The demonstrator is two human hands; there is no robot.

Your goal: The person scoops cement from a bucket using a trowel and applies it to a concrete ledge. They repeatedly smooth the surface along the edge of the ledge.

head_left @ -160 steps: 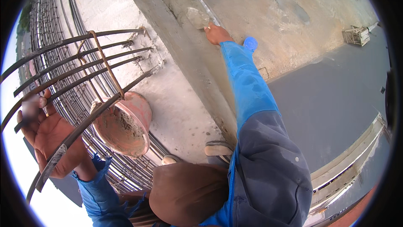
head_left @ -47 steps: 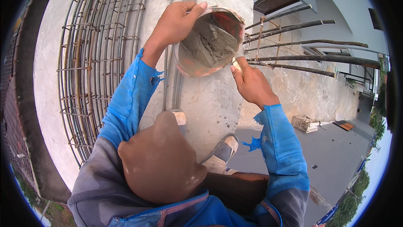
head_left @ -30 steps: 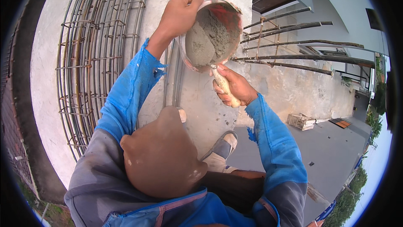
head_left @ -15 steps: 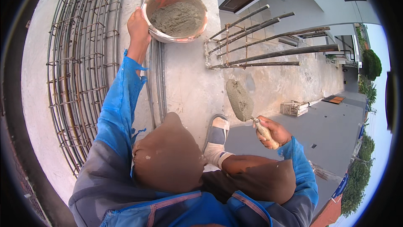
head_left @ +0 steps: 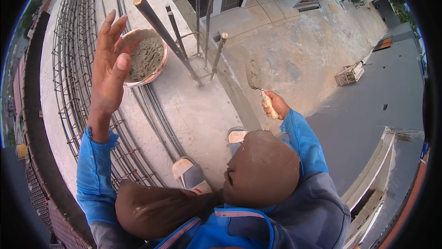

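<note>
My left hand (head_left: 109, 67) is raised with its fingers stretched out and nothing in it. Just behind it is a round bucket (head_left: 162, 67), its rim smeared orange and white, partly covered by the hand. Wet grey mortar (head_left: 147, 58) fills much of the bucket. Out to the right, my right hand (head_left: 276, 103) is wrapped round the pale handle of a trowel (head_left: 253, 75). The trowel's blade points away from me and has mortar on it.
Upright steel bars (head_left: 168, 35) stick out of the slab close to the bucket. A long rebar cage (head_left: 69, 64) lies along the left, beside loose rods (head_left: 159, 120). The slab's edge (head_left: 239, 99) runs beneath my right side. Farther right stands a small crate-like block (head_left: 350, 74).
My left hand has let go of the bucket's rim and opened; the bucket now rests among the rods. The trowel carries less visible mortar. My view and knees have shifted.
</note>
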